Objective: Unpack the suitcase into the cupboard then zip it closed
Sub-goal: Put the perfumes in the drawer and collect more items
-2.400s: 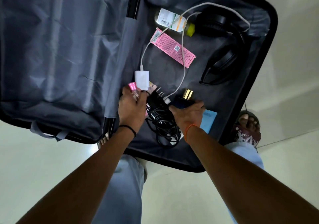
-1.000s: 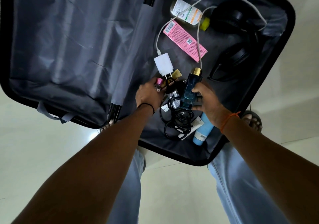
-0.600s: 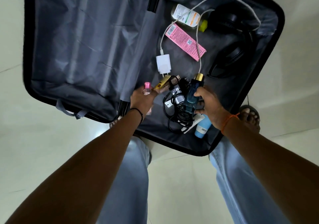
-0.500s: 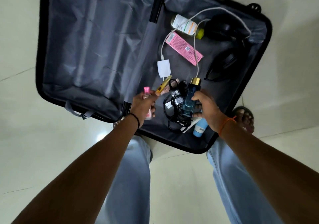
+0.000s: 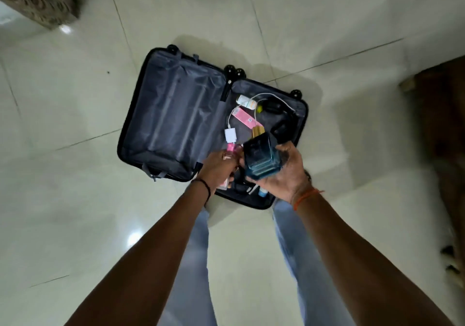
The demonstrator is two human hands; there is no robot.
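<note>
The floor (image 5: 75, 200) was glossy pale tile that threw back glare. The suitcase (image 5: 303, 124) had a dark hard rim and a grey, creased, faintly shiny cloth lining (image 5: 176, 122). At its 5 o'clock, the bottle (image 5: 260, 158) looked like clear blue glass, gold-capped.

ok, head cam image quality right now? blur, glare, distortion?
Head view: dim, greenish cast; motion blur smears the blue bottle in the right hand and the frame edges; the left hand is soft too; ceiling-light glare spots on the floor tiles; wide-angle bend in tile lines; suitcase interior is fairly readable.
</note>
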